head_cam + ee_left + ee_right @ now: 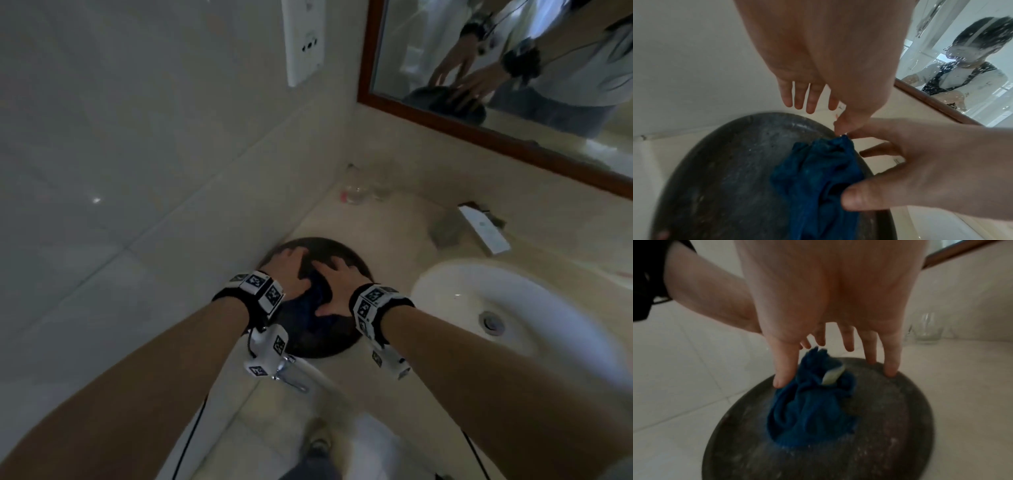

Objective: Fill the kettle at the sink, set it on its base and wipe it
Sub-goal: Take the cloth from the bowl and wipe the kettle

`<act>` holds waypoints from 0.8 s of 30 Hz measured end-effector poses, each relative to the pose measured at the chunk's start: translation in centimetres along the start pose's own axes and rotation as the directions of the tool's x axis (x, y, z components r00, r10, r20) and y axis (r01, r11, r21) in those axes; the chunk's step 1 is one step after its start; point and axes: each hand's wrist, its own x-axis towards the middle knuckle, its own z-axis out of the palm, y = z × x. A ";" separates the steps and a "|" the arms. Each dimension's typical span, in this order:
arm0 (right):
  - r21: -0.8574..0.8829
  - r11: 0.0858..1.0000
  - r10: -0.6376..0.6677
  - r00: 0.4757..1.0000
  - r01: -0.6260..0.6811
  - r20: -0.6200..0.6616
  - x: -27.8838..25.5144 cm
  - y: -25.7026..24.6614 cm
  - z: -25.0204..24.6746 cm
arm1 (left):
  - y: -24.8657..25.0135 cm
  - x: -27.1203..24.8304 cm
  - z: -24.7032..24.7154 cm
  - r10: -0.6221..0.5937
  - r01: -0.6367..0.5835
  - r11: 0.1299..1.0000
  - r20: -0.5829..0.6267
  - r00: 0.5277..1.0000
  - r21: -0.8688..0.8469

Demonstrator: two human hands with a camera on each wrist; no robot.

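No kettle shows in any view. A crumpled blue cloth (317,299) (818,178) (809,415) lies on a dark round tray (329,349) (715,178) (879,426) on the beige counter, in the corner by the tiled wall. My left hand (291,270) (812,100) is spread flat over the tray's far left part, fingers straight, holding nothing. Spread over the cloth is my right hand (337,284) (838,345); its thumb touches the cloth's edge and two fingertips (890,371) rest on the tray's rim.
A white sink basin (513,308) sits right of the tray. Clear glasses (356,192) (927,331) stand in the back corner, a white box (483,229) behind the basin. A wood-framed mirror (479,126) and a wall socket (305,41) are above.
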 end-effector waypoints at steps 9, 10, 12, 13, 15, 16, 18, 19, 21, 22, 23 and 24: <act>0.030 0.999 -0.013 0.992 0.017 -0.124 0.7 -0.2 0.1 | -0.4 -1.2 -0.7 0.080 -0.080 0.996 0.004 0.997 -0.028; 0.046 0.999 -0.014 0.984 0.023 -0.175 -0.1 0.6 -1.1 | 0.7 -1.2 -1.2 0.109 -0.109 0.993 0.004 0.994 -0.043; 0.084 0.996 0.013 0.967 0.009 -0.255 -2.4 2.8 -3.8 | 4.1 -1.2 -2.0 0.179 -0.178 0.983 0.018 0.984 -0.054; 0.105 0.994 0.040 0.957 -0.010 -0.287 -4.2 4.3 -5.1 | 6.3 -1.3 -2.2 0.219 -0.218 0.975 0.022 0.975 -0.043; 0.159 0.986 0.111 0.933 -0.060 -0.341 -7.9 8.4 -7.3 | 11.6 -1.9 -2.4 0.311 -0.311 0.950 0.034 0.950 -0.001; 0.180 0.979 0.154 0.920 -0.093 -0.362 -10.3 10.8 -8.1 | 14.6 -2.3 -2.4 0.370 -0.371 0.928 0.049 0.928 0.027; 0.219 0.957 0.268 0.870 -0.191 -0.414 -15.7 15.3 -9.2 | 20.4 -3.1 -2.0 0.473 -0.479 0.874 0.083 0.877 0.078; 0.276 0.926 0.360 0.822 -0.257 -0.441 -20.1 18.0 -9.4 | 24.5 -3.7 -1.3 0.540 -0.549 0.829 0.103 0.835 0.107; 0.423 0.847 0.513 0.702 -0.321 -0.494 -27.4 22.2 -8.8 | 30.8 -5.2 0.2 0.638 -0.651 0.744 0.127 0.759 0.152; 0.498 0.798 0.588 0.624 -0.341 -0.515 -31.9 24.4 -7.9 | 34.5 -6.4 1.7 0.687 -0.702 0.691 0.144 0.712 0.173; 0.573 0.741 0.659 0.542 -0.349 -0.522 -36.3 26.2 -6.7 | 38.0 -7.7 3.3 0.727 -0.746 0.636 0.169 0.665 0.197; 0.636 0.694 0.712 0.457 -0.339 -0.533 -40.0 28.2 -5.1 | 41.4 -9.4 5.2 0.758 -0.786 0.582 0.209 0.617 0.211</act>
